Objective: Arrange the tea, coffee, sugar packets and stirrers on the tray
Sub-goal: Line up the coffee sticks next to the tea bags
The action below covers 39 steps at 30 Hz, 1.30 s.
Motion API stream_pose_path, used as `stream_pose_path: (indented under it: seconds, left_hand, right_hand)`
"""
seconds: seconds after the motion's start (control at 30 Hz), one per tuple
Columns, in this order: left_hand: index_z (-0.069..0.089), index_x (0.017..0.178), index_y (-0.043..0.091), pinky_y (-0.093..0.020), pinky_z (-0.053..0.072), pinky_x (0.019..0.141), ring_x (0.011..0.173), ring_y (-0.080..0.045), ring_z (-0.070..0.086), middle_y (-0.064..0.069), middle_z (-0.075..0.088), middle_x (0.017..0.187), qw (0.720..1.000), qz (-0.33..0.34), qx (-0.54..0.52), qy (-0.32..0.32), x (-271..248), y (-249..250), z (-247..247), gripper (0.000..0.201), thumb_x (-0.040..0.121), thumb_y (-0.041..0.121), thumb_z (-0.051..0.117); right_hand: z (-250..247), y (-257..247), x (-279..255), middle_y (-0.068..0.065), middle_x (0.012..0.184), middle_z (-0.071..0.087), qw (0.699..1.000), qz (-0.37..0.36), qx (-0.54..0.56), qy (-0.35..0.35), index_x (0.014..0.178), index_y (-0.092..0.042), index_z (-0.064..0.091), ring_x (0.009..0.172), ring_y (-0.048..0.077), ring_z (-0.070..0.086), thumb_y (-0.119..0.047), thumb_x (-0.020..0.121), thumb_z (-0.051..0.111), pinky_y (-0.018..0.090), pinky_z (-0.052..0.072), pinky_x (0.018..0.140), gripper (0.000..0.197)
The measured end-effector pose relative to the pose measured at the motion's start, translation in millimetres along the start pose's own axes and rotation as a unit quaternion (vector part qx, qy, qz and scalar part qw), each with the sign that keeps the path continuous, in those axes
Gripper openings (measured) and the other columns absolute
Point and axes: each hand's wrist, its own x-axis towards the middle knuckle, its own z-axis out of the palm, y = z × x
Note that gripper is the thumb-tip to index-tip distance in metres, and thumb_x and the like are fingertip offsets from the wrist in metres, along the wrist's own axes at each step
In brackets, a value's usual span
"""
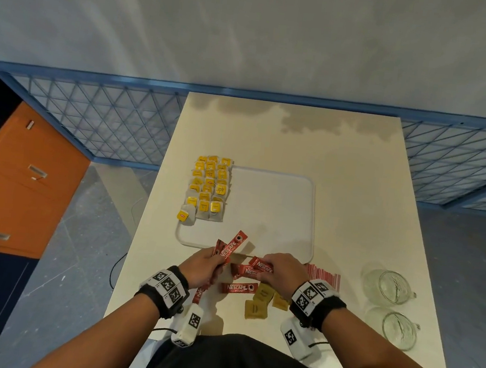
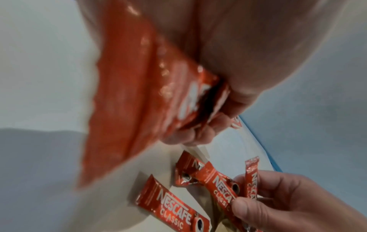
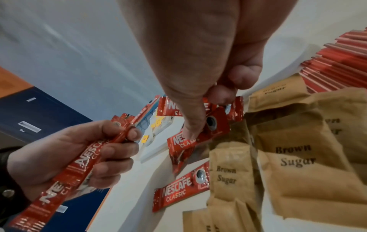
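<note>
A white tray (image 1: 272, 211) lies mid-table with yellow-tagged tea bags (image 1: 210, 186) in rows along its left side. My left hand (image 1: 203, 266) grips a bundle of red coffee sticks (image 1: 230, 247) just in front of the tray's near edge; the same bundle (image 3: 85, 163) shows in the right wrist view. My right hand (image 1: 277, 270) pinches one coffee stick (image 1: 261, 266) from a small pile. Another loose coffee stick (image 1: 238, 287) lies on the table. Brown sugar packets (image 1: 262, 301) lie by my right wrist. Red stirrers (image 1: 323, 274) lie in a row to the right.
Two clear glass cups (image 1: 390, 286) (image 1: 399, 329) stand at the table's right side. The cream table (image 1: 342, 170) is bare behind the tray. An orange cabinet (image 1: 17, 178) stands left of the table, and a blue mesh fence (image 1: 101, 121) runs behind it.
</note>
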Motion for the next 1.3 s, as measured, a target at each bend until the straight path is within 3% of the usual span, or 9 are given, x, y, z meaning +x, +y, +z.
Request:
stream_pose_path:
  seconds: [0.17,0.33,0.47,0.7,0.83,0.97,1.07,1.2,1.3]
  left_hand:
    - [0.052,0.082,0.014,-0.03,0.042,0.054,0.057,-0.022,0.052,-0.008,0.056,0.068,1.0,0.01,-0.005,0.001,-3.9,3.3,1.6,0.025,0.103,0.027,0.046]
    - [0.057,0.088,0.009,-0.029,0.049,0.059,0.061,-0.022,0.058,-0.008,0.065,0.077,0.998,0.025,-0.057,-0.028,-11.6,10.7,1.7,0.024,0.106,0.016,0.042]
    - [0.06,0.091,0.007,-0.029,0.051,0.059,0.06,-0.019,0.059,-0.007,0.066,0.077,0.996,0.042,-0.061,-0.045,-18.3,16.9,0.4,0.023,0.105,0.011,0.042]
    - [0.056,0.085,0.005,-0.026,0.04,0.048,0.05,-0.02,0.052,-0.005,0.06,0.061,0.995,0.017,-0.091,0.022,-21.6,25.1,1.9,0.021,0.1,0.013,0.043]
    - [0.056,0.087,0.008,-0.03,0.034,0.052,0.05,-0.022,0.049,-0.017,0.059,0.078,0.989,0.022,-0.139,0.045,-18.0,30.5,2.6,0.021,0.101,0.018,0.044]
    - [0.065,0.097,0.008,-0.029,0.04,0.05,0.05,-0.023,0.05,-0.027,0.068,0.094,0.982,0.06,-0.171,0.047,-19.3,42.7,2.2,0.024,0.104,0.022,0.048]
    - [0.062,0.107,-0.002,-0.027,0.042,0.049,0.047,-0.021,0.049,-0.013,0.062,0.063,0.981,0.062,-0.176,0.061,-21.1,52.1,1.7,0.025,0.104,0.02,0.05]
    - [0.06,0.096,0.003,-0.025,0.042,0.047,0.044,-0.018,0.049,-0.012,0.054,0.057,0.978,0.083,-0.175,0.077,-21.1,58.5,2.0,0.017,0.101,0.018,0.056]
    - [0.06,0.092,0.003,-0.025,0.041,0.047,0.045,-0.017,0.048,-0.011,0.055,0.057,0.977,0.084,-0.169,0.095,-19.9,60.7,0.1,0.017,0.101,0.018,0.057]
  right_hand:
    - [0.1,-1.5,3.0,-0.006,0.078,0.064,0.999,0.01,0.039,0.006,0.087,-0.021,0.071,0.072,0.011,0.059,-0.049,0.095,0.062,0.023,0.037,0.06,0.03]
    - [-4.6,2.1,0.0,-0.005,0.081,0.066,0.998,0.011,0.052,0.028,0.086,-0.022,0.068,0.076,0.011,0.062,-0.049,0.097,0.058,0.028,0.049,0.068,0.031]
    - [-19.1,0.5,-8.9,-0.007,0.082,0.066,0.993,0.006,0.105,0.055,0.085,-0.025,0.061,0.076,0.01,0.063,-0.047,0.099,0.056,0.026,0.047,0.065,0.026]
    - [-45.1,-3.0,-21.9,-0.001,0.084,0.07,0.972,0.012,0.216,0.093,0.088,-0.021,0.066,0.079,0.018,0.066,-0.041,0.099,0.059,0.035,0.051,0.07,0.024]
    - [-50.3,-5.2,-23.1,-0.002,0.086,0.072,0.959,0.009,0.266,0.094,0.088,-0.023,0.069,0.081,0.017,0.069,-0.039,0.099,0.06,0.037,0.055,0.077,0.022]
    - [-52.7,-5.8,-22.6,0.0,0.087,0.075,0.946,0.003,0.31,0.094,0.087,-0.021,0.072,0.081,0.017,0.073,-0.035,0.099,0.062,0.041,0.06,0.08,0.021]
    - [-54.1,-7.1,-21.0,0.001,0.087,0.075,0.939,0.002,0.329,0.095,0.087,-0.018,0.073,0.082,0.017,0.073,-0.035,0.098,0.063,0.037,0.061,0.079,0.023]
    - [-58.3,-11.7,-17.9,0.001,0.084,0.076,0.927,-0.001,0.364,0.088,0.091,-0.014,0.074,0.085,0.014,0.073,-0.03,0.099,0.064,0.019,0.056,0.069,0.021]
    - [-61.6,-13.2,-11.6,-0.003,0.081,0.076,0.931,-0.002,0.348,0.111,0.085,-0.016,0.076,0.083,0.014,0.072,-0.034,0.098,0.065,0.032,0.058,0.081,0.025]
